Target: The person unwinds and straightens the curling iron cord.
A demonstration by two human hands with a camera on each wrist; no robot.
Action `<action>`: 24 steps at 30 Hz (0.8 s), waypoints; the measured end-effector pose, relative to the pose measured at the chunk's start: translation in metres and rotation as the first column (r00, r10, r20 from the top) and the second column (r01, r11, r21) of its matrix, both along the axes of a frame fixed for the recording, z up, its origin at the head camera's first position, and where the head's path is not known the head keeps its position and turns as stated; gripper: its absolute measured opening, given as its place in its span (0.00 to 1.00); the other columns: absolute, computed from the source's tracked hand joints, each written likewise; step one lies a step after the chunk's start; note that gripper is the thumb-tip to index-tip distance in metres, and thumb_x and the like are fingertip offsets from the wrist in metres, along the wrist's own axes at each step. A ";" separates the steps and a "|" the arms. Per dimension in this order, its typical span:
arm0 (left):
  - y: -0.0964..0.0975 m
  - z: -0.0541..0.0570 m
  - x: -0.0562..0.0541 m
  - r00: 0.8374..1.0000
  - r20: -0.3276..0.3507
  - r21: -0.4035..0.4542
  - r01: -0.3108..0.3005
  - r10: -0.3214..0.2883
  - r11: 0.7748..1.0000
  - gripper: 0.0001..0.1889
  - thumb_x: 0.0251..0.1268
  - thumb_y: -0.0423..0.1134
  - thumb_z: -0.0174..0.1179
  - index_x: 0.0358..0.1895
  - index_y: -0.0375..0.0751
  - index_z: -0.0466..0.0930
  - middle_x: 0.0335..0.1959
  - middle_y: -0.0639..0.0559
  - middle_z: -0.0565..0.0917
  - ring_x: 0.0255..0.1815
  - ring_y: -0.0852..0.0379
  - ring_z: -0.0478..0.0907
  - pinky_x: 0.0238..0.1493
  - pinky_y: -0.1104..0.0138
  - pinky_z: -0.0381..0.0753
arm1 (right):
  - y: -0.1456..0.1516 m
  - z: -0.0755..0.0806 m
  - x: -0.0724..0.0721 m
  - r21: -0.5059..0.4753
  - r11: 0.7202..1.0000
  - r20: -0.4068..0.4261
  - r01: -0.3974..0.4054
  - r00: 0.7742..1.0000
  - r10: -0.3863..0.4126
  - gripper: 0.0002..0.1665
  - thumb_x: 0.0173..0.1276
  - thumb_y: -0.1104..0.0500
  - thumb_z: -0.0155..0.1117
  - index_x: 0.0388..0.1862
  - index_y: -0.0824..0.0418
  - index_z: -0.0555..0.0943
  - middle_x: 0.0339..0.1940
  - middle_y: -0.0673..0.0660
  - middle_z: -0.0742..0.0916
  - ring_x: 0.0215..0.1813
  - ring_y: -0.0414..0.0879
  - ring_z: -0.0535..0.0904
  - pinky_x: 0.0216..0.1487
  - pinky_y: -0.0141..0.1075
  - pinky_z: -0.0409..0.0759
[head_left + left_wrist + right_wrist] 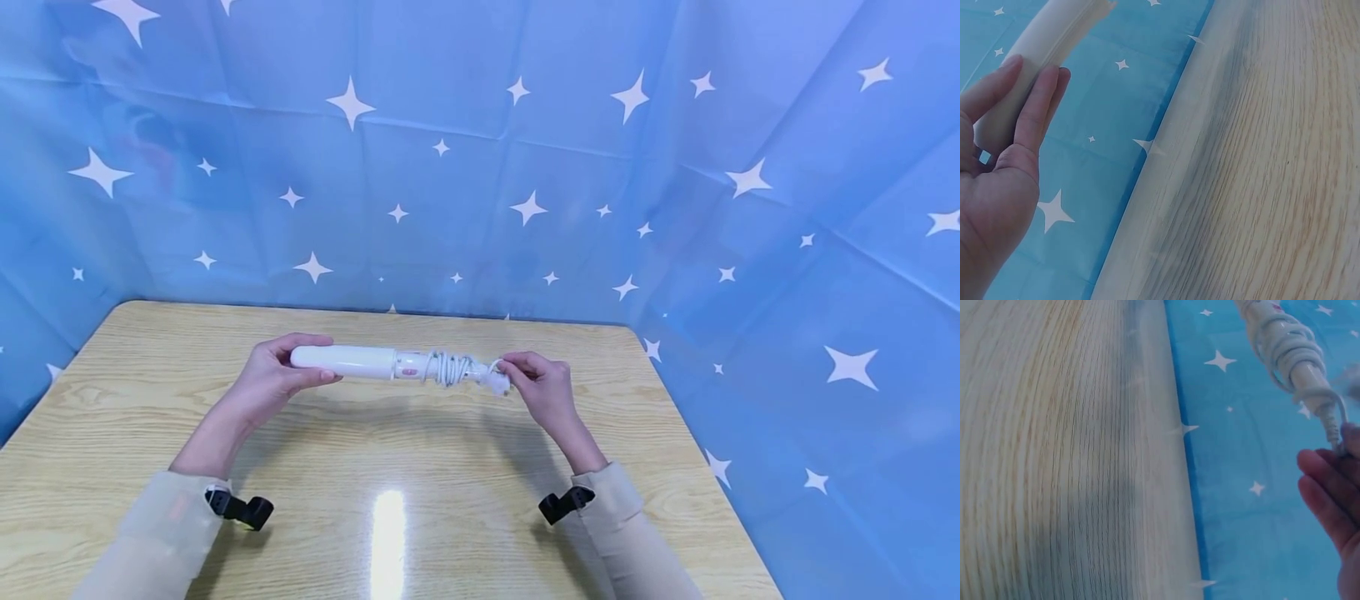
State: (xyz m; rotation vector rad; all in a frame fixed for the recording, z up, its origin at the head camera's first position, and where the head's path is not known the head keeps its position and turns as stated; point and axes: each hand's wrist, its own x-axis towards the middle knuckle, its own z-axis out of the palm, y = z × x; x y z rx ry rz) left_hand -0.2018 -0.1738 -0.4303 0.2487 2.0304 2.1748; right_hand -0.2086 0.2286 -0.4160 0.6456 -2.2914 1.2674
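Held level above the table is a white hair straightener (pixel 356 361), with a lengthwise seam showing in the left wrist view. My left hand (pixel 272 372) grips its smooth, rounded end, thumb on one side and fingers on the other. A white cord (pixel 450 368) is wound in several loops around the narrower handle at the right. My right hand (pixel 546 390) pinches this cord where it leaves the handle, close to the ribbed sleeve (pixel 1331 425) in the right wrist view. A pale end piece (pixel 497 383), perhaps the plug, hangs beside the right fingertips; its shape is unclear.
Beneath both hands lies a light wood-grain table (pixel 315 475) with a bright light reflection near its front. A blue curtain (pixel 465 167) with white stars rises behind the table and along its sides.
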 end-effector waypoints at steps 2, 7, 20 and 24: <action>0.001 0.000 0.000 1.000 0.011 0.035 0.008 -0.009 0.999 0.24 0.62 0.27 0.72 0.62 0.41 0.81 0.63 0.41 0.68 0.57 0.48 0.74 0.54 0.68 0.86 | 0.001 0.001 0.000 -0.011 1.000 0.028 0.012 1.000 -0.012 0.06 0.69 0.69 0.70 0.43 0.69 0.89 0.34 0.62 0.91 0.33 0.54 0.89 0.35 0.32 0.89; 0.001 -0.001 -0.001 1.000 0.027 0.092 0.008 -0.010 0.996 0.24 0.61 0.25 0.71 0.62 0.38 0.81 0.62 0.43 0.68 0.57 0.48 0.74 0.55 0.67 0.86 | 0.001 0.011 0.007 -0.076 0.997 0.192 0.002 0.981 0.013 0.13 0.78 0.67 0.59 0.52 0.74 0.85 0.40 0.66 0.90 0.38 0.57 0.89 0.44 0.29 0.88; 0.001 -0.007 -0.003 0.999 0.045 0.225 -0.009 -0.001 0.974 0.23 0.61 0.20 0.69 0.59 0.38 0.83 0.62 0.44 0.67 0.56 0.49 0.76 0.56 0.64 0.85 | 0.006 0.017 0.012 -0.154 0.988 0.342 -0.008 0.938 0.061 0.17 0.82 0.65 0.54 0.58 0.76 0.81 0.48 0.75 0.87 0.46 0.63 0.88 0.55 0.34 0.86; 0.003 -0.006 -0.004 0.997 0.074 0.273 -0.025 0.005 0.962 0.23 0.60 0.18 0.68 0.55 0.43 0.86 0.61 0.44 0.67 0.56 0.49 0.77 0.57 0.63 0.85 | 0.006 0.005 0.006 -0.182 0.983 0.329 -0.020 0.941 0.080 0.16 0.80 0.64 0.58 0.59 0.73 0.82 0.49 0.71 0.88 0.48 0.62 0.87 0.57 0.33 0.85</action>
